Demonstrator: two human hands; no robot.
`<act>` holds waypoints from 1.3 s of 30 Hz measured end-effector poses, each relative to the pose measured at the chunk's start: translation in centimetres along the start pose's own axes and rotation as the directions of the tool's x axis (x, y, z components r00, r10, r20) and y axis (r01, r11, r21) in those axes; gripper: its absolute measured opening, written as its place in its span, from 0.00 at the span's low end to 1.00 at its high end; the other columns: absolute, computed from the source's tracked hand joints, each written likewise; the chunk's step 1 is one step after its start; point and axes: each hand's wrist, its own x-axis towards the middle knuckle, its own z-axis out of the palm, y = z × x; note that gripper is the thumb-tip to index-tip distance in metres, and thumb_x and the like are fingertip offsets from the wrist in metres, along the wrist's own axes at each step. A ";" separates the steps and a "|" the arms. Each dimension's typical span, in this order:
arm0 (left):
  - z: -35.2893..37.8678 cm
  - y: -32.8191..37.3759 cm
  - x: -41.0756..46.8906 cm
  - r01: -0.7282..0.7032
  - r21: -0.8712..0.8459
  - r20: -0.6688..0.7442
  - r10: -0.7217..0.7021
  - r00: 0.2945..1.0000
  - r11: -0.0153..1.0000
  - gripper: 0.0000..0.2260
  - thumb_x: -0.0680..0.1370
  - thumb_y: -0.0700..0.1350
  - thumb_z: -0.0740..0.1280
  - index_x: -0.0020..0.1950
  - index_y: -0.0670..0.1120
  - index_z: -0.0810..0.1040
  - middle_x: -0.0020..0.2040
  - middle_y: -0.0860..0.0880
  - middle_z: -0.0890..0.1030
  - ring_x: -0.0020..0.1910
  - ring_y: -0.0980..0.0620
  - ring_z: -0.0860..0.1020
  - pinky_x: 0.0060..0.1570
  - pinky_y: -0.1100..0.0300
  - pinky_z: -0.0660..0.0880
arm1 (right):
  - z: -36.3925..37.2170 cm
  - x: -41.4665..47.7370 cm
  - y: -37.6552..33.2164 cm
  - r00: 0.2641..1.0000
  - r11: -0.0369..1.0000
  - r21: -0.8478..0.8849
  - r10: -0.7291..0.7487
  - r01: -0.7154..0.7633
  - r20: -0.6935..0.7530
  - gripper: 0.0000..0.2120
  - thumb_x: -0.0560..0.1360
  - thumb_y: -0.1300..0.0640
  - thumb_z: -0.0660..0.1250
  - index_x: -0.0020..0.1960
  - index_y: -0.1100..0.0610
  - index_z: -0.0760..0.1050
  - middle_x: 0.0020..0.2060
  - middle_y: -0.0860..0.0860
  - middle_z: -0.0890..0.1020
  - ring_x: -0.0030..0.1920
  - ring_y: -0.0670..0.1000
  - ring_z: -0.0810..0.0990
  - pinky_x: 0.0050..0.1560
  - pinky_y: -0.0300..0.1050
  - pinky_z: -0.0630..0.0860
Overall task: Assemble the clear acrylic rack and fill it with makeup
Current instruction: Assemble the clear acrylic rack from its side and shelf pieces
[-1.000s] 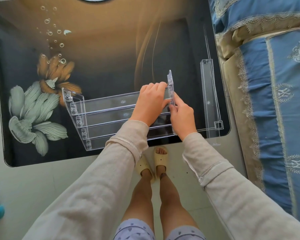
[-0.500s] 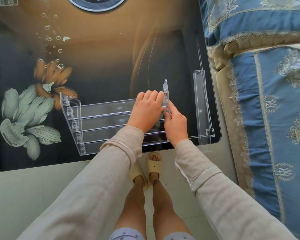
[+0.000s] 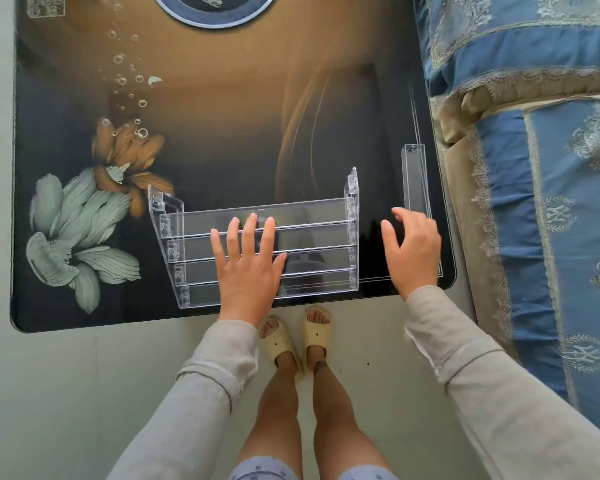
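Observation:
The clear acrylic rack (image 3: 312,216) lies on the dark flower-printed table (image 3: 222,140) near its front edge, with stepped shelves between a left side panel (image 3: 163,209) and a right side panel (image 3: 352,202). My left hand (image 3: 248,268) rests flat on the shelves with fingers spread. My right hand (image 3: 413,249) hovers open to the right of the rack, over the near end of a loose clear acrylic strip (image 3: 414,181) that lies along the table's right edge. No makeup is in view.
A bed with blue and beige patterned bedding (image 3: 541,202) stands close against the table's right side. A round blue-rimmed object (image 3: 215,12) sits at the table's far edge. My legs and cream slippers (image 3: 297,336) stand on the pale floor below the table's front edge.
Both hands have let go of the rack's right side panel, which now stands attached. My left hand has flattened onto the shelves and my right hand has moved right toward the loose strip.

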 end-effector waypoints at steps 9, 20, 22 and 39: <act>-0.1 0.3 1.0 -0.042 0.196 -0.051 0.053 0.997 0.980 0.22 0.69 0.56 0.71 0.60 0.50 0.76 0.58 0.45 0.80 0.55 0.44 0.79 0.59 0.43 0.73 | 1.2 2.8 1.3 0.964 0.925 -0.281 0.267 -0.254 0.008 0.30 0.75 0.53 0.63 0.72 0.62 0.57 0.67 0.62 0.66 0.66 0.63 0.65 0.63 0.58 0.65; -1.9 0.3 1.7 -0.006 -0.152 0.032 0.011 0.999 0.988 0.23 0.74 0.52 0.66 0.67 0.46 0.71 0.63 0.44 0.76 0.62 0.41 0.73 0.66 0.45 0.65 | -1.9 1.7 -2.7 0.986 0.986 0.078 0.152 -0.147 -0.064 0.24 0.76 0.65 0.60 0.71 0.62 0.60 0.62 0.63 0.70 0.63 0.60 0.68 0.61 0.45 0.62; -2.6 -0.6 1.4 0.012 -0.277 -0.058 -0.029 0.998 0.961 0.18 0.73 0.49 0.67 0.62 0.44 0.76 0.58 0.43 0.80 0.58 0.41 0.76 0.61 0.45 0.70 | -3.2 0.5 -4.3 0.992 0.996 0.092 0.020 -0.008 -0.122 0.24 0.75 0.66 0.62 0.70 0.62 0.62 0.59 0.63 0.72 0.60 0.60 0.71 0.58 0.43 0.64; -4.8 -9.3 5.1 0.407 -0.911 0.319 -0.514 0.796 0.064 0.22 0.75 0.33 0.57 0.68 0.46 0.66 0.68 0.46 0.68 0.62 0.53 0.68 0.59 0.59 0.69 | 4.0 0.1 -15.0 0.785 0.778 -0.131 -0.585 0.614 0.204 0.30 0.65 0.73 0.67 0.65 0.56 0.73 0.51 0.60 0.79 0.53 0.62 0.76 0.68 0.61 0.62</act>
